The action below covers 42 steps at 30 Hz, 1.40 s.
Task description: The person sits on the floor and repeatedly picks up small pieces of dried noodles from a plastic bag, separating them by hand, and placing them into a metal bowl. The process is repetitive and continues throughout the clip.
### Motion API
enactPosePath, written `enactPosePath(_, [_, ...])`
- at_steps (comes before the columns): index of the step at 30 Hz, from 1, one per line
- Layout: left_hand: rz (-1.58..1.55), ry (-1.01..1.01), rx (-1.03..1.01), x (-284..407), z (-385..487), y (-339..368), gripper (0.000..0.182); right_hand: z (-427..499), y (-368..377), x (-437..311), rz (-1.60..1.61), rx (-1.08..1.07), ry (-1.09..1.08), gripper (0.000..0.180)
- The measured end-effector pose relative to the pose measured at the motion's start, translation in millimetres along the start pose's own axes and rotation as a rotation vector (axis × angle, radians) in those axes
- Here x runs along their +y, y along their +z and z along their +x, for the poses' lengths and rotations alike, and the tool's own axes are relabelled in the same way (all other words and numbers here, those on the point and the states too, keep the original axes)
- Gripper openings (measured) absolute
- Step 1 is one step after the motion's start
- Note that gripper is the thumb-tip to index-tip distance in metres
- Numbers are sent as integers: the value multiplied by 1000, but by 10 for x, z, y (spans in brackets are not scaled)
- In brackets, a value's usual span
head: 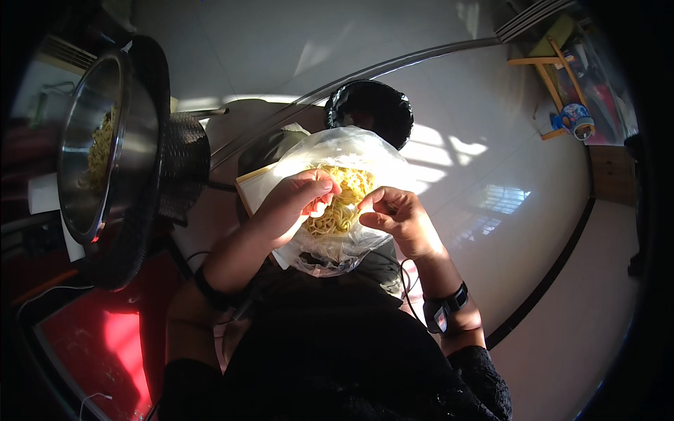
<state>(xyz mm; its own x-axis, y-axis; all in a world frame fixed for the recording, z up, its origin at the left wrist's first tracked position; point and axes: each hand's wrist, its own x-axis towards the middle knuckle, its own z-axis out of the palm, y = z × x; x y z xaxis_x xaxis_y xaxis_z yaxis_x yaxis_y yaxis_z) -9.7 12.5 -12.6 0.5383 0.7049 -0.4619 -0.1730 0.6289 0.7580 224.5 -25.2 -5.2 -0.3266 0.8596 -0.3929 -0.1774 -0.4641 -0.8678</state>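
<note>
Pale yellow bean sprouts (337,221) lie heaped in a clear plastic bag (342,252), which rests open over my lap. Above the left part of the heap is my left hand (308,197), its fingers curled, with thin strands showing at the fingertips. Sunlight washes out much detail there. At the heap's right edge hovers my right hand (395,216), thumb and index finger slightly apart with nothing visible between them. To the left stands a stainless steel bowl (139,126), with more sprouts (100,152) inside it.
Just beyond the bag stands a bin with a black liner (371,108). A dark woven-textured seat (184,163) is beside the bowl. A light-framed board (255,181) lies under the bag's left side. A cable (405,279) hangs near my right forearm. A wooden frame (553,84) stands far right.
</note>
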Motion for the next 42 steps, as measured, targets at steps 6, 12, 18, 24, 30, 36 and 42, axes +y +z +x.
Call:
enactPosePath(6, [92, 65, -86, -69, 34, 166, 25, 29, -26, -75, 776, -110, 236, 16])
enactPosePath(12, [83, 135, -134, -128, 87, 202, 19, 18, 7, -58, 952, -121, 254, 15])
enactPosePath(18, [189, 162, -96, -137, 116, 160, 16, 15, 22, -76, 988, -152, 274, 17])
enactPosePath(24, [297, 158, -56, -151, 99, 157, 8, 11, 55, -91, 880, -143, 238, 15])
enactPosePath(30, [7, 93, -17, -111, 82, 181, 10, 23, 119, -48, 771, -78, 151, 13])
enactPosePath(36, [-284, 104, -86, -19, 56, 4, 14, 44, 30, -75, 690, -30, 45, 23])
enactPosePath(42, [-320, 136, -89, -42, 52, -31, 12, 71, 45, -11, -217, 30, -23, 18])
